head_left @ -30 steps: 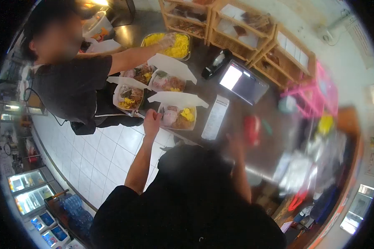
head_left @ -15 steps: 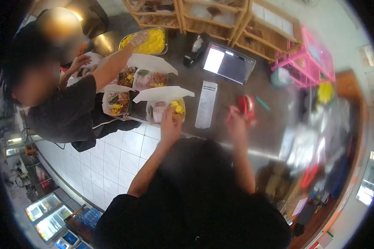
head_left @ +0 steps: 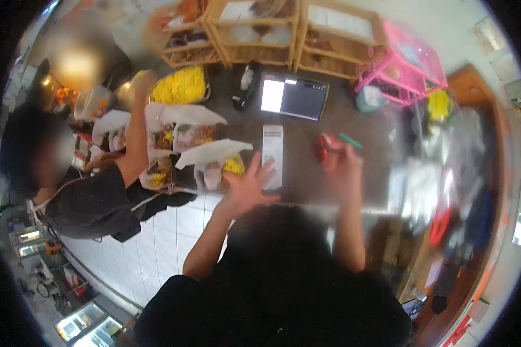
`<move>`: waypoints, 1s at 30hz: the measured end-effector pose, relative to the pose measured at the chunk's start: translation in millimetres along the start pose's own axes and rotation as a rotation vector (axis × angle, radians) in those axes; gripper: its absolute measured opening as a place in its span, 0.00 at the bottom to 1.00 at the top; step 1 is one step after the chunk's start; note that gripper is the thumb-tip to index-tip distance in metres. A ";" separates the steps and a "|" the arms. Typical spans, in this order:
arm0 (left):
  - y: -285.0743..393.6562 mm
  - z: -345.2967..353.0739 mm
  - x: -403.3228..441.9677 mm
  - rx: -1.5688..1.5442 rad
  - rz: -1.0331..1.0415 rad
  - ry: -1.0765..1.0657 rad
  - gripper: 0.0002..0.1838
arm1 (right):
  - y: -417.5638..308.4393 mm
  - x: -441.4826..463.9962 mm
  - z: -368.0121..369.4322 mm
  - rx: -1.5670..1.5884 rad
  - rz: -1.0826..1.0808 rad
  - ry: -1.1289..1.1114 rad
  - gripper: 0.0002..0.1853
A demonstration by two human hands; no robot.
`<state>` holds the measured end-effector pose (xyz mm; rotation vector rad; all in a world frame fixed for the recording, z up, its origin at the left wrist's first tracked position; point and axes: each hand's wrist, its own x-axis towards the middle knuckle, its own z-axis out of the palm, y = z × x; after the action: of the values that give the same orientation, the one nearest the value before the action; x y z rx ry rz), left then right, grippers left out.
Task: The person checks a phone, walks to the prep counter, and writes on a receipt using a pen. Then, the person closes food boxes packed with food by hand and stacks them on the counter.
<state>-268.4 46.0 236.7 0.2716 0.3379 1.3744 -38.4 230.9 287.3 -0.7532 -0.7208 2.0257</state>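
Receipt [head_left: 273, 144] is lying flat on the dark counter [head_left: 304, 170], probably light, limp and easily creased, a long edge looking like the best hold. The left hand [head_left: 249, 188] is splaying its fingers over the paper's left side, gripping nothing; whether they're touching, I can't tell. The right hand [head_left: 342, 165] is blurring right by a red object [head_left: 323, 147], its grip unreadable. Leftward, a food box [head_left: 214, 151] is standing unclosed; farther back, a tablet [head_left: 295, 96] is glowing.
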 end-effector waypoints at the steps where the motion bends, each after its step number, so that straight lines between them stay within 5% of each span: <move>1: -1.3 17.1 3.2 -0.085 -0.022 -0.021 0.65 | -2.5 3.8 -3.8 -0.157 0.006 0.102 0.17; 2: 2.8 32.6 16.1 -0.162 -0.043 -0.058 0.68 | -16.1 7.2 -11.7 -0.155 -0.045 0.088 0.17; 4: 5.1 56.1 31.9 -0.193 -0.058 -0.125 0.69 | -41.4 -11.4 -46.5 0.368 -0.134 0.005 0.16; 6: 6.8 72.5 40.6 -0.240 -0.055 -0.146 0.70 | -81.3 -17.5 -65.9 0.766 -0.161 -0.369 0.15; 8: 5.3 86.9 45.7 -0.363 -0.090 -0.215 0.72 | -91.8 -4.4 -127.6 0.686 -0.411 -0.430 0.17; 9: 1.9 88.5 49.4 -0.436 -0.092 -0.244 0.72 | -96.3 -2.3 -131.5 0.334 -0.469 0.029 0.13; 11: -2.4 100.1 52.8 -0.481 -0.100 -0.299 0.72 | -94.3 9.6 -142.9 -0.543 -0.452 0.450 0.12; 14: -13.0 103.5 47.3 -0.524 -0.160 -0.543 0.75 | -61.9 1.0 -129.8 -1.402 -0.196 0.126 0.20; 17: -18.3 86.5 44.1 -0.403 -0.091 -0.545 0.75 | 11.5 -16.0 -164.2 -1.381 -0.360 -0.024 0.36; 20: -26.8 76.4 31.9 -0.386 -0.078 -0.405 0.75 | 66.8 -4.7 -195.6 -1.638 -0.474 0.091 0.36; 22: -27.8 68.1 23.6 -0.355 -0.046 -0.348 0.73 | 74.9 -2.7 -180.4 -1.358 -0.250 0.273 0.33; 23: -31.0 63.9 18.7 -0.423 -0.019 -0.336 0.71 | 58.6 -8.6 -135.8 -1.457 -0.219 0.354 0.31; 30: -45.1 42.7 11.3 -0.423 0.147 -0.287 0.69 | 16.9 10.8 -189.5 -1.559 -0.282 0.361 0.29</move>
<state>-209.0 49.4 257.9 0.1397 -0.2154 1.4914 85.4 272.2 148.5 -1.6315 -2.0134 0.7000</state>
